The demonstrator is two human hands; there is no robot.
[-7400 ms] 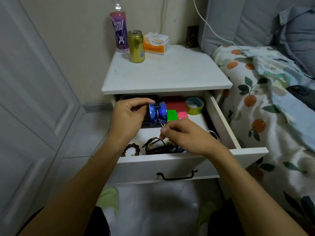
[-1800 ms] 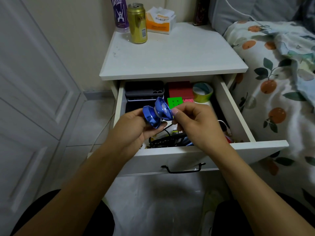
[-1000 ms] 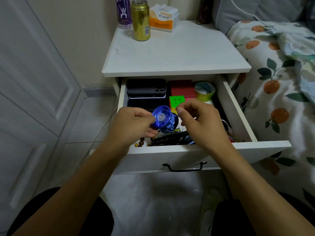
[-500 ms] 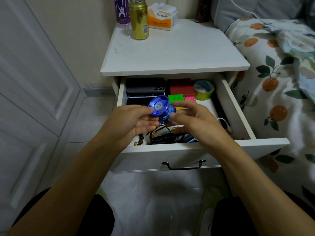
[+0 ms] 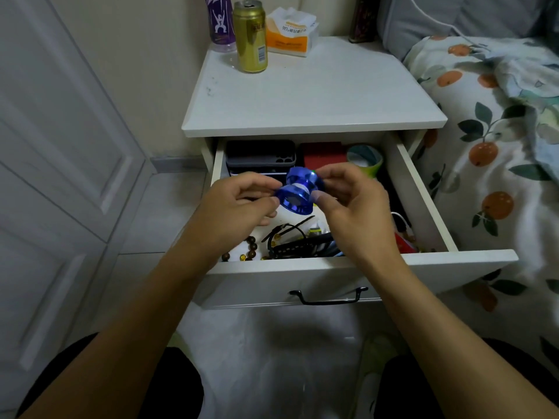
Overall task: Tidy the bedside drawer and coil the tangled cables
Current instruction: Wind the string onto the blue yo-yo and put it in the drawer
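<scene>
Okay, my left hand and right hand pinch the blue yo-yo; a slip could drop it into the tangled cables.

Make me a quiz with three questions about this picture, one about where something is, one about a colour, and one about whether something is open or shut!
1. Where does the tall gold metal can stand?
A. inside the drawer
B. on the white nightstand top
C. on the bed

2. What colour is the shiny plastic yo-yo between the left hand and the right hand?
A. blue
B. red
C. yellow

3. How is the white wooden drawer?
A. shut
B. taken out onto the floor
C. pulled open

Answers: 1 B, the can stands at the back of the top, beside the tissue pack. 2 A, both halves look blue. 3 C, the things inside it show.
</scene>
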